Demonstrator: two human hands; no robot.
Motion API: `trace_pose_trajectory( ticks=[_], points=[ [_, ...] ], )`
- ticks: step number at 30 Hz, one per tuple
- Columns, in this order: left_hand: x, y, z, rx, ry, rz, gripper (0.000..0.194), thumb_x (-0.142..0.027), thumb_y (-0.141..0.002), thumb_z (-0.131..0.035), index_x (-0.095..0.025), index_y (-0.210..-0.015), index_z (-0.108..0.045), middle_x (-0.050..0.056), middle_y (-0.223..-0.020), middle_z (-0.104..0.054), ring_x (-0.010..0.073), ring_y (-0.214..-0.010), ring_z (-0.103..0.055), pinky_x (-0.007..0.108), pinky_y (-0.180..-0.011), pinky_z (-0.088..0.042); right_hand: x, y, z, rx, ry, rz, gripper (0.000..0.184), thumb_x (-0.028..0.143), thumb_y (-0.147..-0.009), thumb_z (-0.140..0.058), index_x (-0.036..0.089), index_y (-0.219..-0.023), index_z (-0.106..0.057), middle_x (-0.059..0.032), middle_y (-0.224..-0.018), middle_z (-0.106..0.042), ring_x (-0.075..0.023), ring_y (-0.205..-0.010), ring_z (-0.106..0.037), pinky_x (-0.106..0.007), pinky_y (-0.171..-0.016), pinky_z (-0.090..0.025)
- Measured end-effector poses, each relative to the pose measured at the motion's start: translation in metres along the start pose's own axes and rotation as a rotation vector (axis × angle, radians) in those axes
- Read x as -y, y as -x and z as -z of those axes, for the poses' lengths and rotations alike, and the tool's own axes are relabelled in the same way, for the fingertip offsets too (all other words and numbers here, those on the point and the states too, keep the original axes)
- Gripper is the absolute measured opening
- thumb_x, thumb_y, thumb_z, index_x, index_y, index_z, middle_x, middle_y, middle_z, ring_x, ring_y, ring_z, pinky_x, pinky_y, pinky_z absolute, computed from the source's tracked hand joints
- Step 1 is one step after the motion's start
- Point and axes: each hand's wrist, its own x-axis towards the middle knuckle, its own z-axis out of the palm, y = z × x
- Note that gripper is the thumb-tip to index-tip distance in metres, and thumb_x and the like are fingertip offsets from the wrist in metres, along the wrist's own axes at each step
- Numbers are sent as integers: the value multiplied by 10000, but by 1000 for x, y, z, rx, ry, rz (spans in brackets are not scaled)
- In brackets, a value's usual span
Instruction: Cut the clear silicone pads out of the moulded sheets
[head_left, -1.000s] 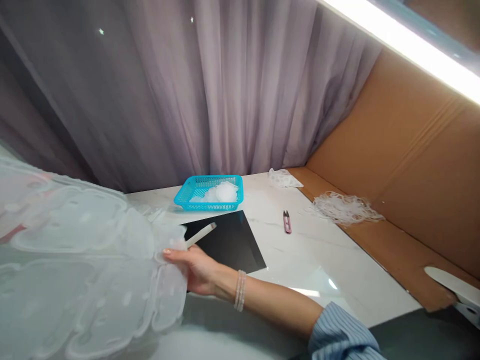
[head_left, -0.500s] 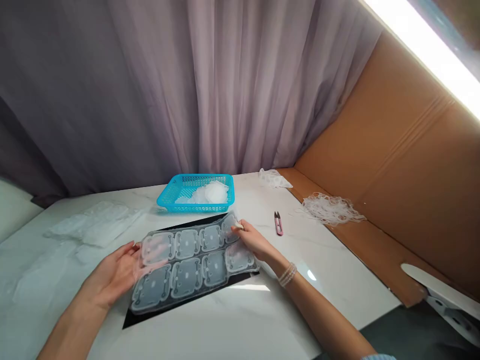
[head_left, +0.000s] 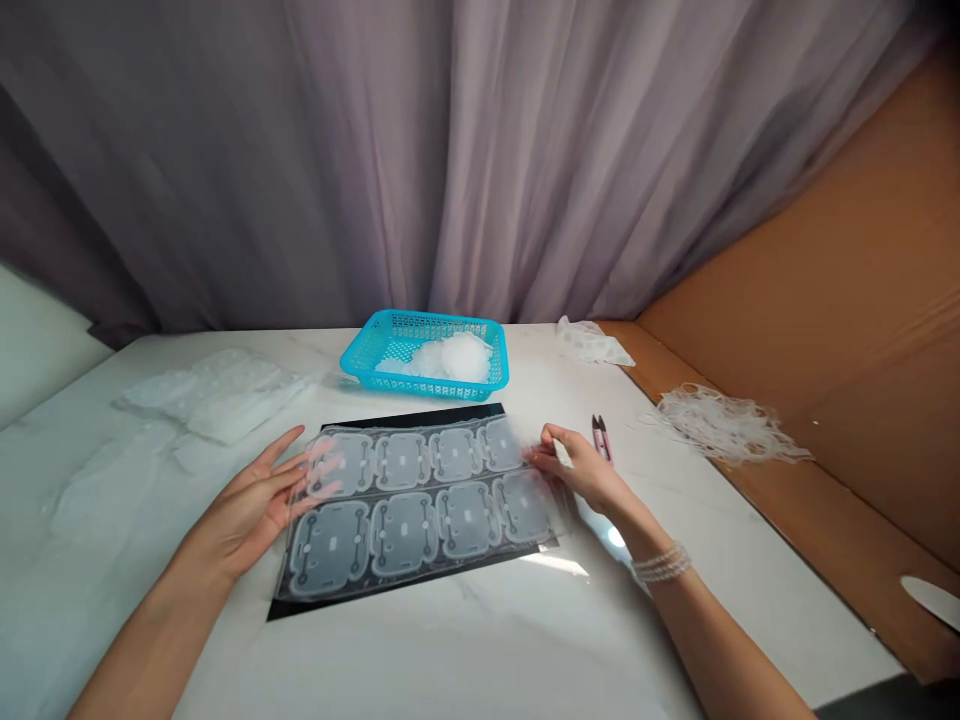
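A translucent plastic sheet (head_left: 405,508) with two rows of rounded, moulded panels lies over a black mat (head_left: 487,411), whose edges show around it. At the sheet's left end, my left hand (head_left: 251,510) is open with its fingers spread. Some of those fingertips show through the clear plastic. My right hand (head_left: 581,470) is closed, its fingers pinching the sheet's right edge, which is partly blurred. A small pale piece shows at these fingers; I cannot make out what it is. Pink thread snips (head_left: 602,440) lie just behind my right hand, which partly hides them.
A blue perforated basket (head_left: 352,358) with white translucent pieces stands at the back. Clear plastic sheets (head_left: 217,395) are spread on the left of the marbled table (head_left: 420,660). On the right are a tangle of white strands (head_left: 727,425), a crumpled clear bag (head_left: 592,342) and a cardboard wall (head_left: 840,250).
The view has shifted. The sheet lies flatter and squarer over the mat. My right hand has moved out to the sheet's right edge, and my left fingers have spread wider.
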Motion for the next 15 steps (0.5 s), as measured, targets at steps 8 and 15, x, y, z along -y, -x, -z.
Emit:
trace_pose_trajectory(
  ticks=[8,15],
  points=[
    [1,2,5,35,-23,-27,626,-13,-886,-519,-303,-1434,-434,168,-1377,-573,281,-1051,-698,434,-856,-609,8,7,-2,41,-99,-47,535,447,-648,-801,238,-712,-312,57,-680,-579,-106,-569,-541,-233,-504,-460],
    [-2,7,2,6,-21,-19,610,-26,-878,-540,-286,-1422,-445,129,-1308,-624,247,-1033,-704,416,-866,-600,-2,1,5,63,-92,-54,519,419,-674,-798,229,-691,-315,-10,-827,-664,-161,-679,-644,-240,-517,-448]
  ],
)
